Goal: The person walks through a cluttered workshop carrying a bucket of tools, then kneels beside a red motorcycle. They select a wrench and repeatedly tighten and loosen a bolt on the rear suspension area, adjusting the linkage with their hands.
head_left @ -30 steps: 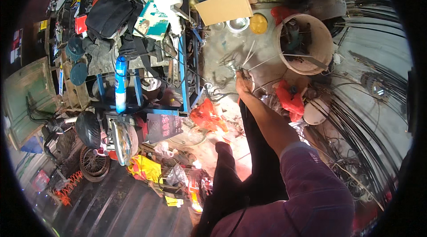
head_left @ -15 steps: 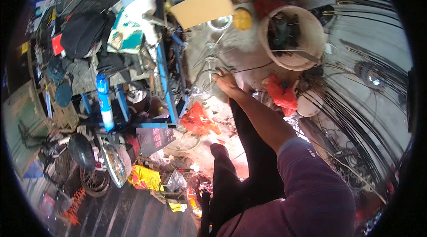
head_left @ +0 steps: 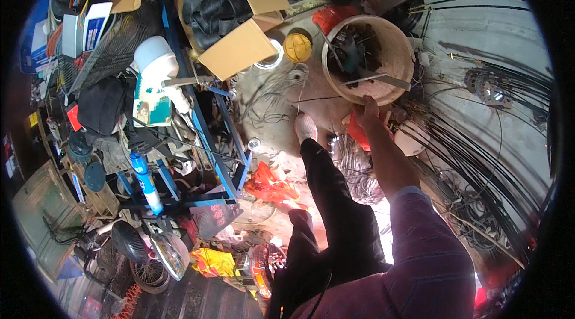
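At the near rim of a pale bucket on the floor, right hand: fingers bent, palm low, arm stretched well forward. Contact with the rim looks likely; whether the hand has closed on it, or on something small, I cannot tell. Left hand out of view.

Bucket stands beyond the forward shoe, a little to its right. The rim is probably the handiest edge at full reach. Loose parts, dark and tangled, lie inside, presumably gathered so they don't scatter. Longer pieces don't fit flat: a flat metal bar pokes out over the near right rim, and a grey strip leans at the left side.

Orientation: bucket's round mouth faces up toward the head; its upright axis is seen nearly end-on, so any slight tilt is uncertain. Bar's long axis runs mostly left to right, outer end pointing right and slightly toward the wearer. Grey strip slants from beyond the left rim down into the bucket.

Around: red plastic bag by the wrist, partly covered; yellow round container left of the bucket; open cardboard box past that, holding black rubber.
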Action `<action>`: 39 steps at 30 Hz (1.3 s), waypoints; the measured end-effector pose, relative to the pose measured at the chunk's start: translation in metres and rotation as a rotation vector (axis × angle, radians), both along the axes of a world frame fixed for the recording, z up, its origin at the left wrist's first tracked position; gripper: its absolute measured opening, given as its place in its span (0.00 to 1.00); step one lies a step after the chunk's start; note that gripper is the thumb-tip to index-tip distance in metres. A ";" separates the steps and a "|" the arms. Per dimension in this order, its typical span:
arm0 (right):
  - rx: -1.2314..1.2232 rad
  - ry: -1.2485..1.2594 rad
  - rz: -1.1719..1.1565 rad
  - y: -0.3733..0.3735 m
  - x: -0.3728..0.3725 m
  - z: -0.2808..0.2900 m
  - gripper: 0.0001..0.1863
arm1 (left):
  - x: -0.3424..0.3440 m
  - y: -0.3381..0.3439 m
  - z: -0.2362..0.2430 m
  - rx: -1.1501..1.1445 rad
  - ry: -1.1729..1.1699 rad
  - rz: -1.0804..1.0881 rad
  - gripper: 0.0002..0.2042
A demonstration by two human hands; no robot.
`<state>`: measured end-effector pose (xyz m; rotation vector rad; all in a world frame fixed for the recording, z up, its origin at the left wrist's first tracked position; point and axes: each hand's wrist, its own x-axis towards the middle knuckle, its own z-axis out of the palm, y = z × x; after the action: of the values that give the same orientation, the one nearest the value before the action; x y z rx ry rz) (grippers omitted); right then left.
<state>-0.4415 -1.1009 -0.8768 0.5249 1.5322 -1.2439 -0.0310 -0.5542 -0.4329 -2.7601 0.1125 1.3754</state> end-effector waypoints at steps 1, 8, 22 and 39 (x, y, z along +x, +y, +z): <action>0.009 0.005 -0.067 0.000 0.000 -0.002 0.11 | 0.005 -0.010 -0.003 0.004 0.001 -0.011 0.35; 0.091 0.286 0.570 -0.010 -0.035 0.002 0.10 | 0.022 -0.058 -0.017 -0.050 0.016 -0.066 0.35; 0.373 0.149 0.626 0.163 -0.034 0.265 0.17 | 0.090 -0.007 -0.009 -0.307 -0.031 -0.165 0.34; 0.267 0.278 0.384 0.697 -0.036 0.463 0.09 | 0.187 0.150 0.008 -0.489 0.019 -0.583 0.34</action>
<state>-0.4777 -0.4035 -0.4143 0.2131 1.9420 -0.8450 0.1560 -0.4045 -0.4254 -2.6886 1.2905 1.3253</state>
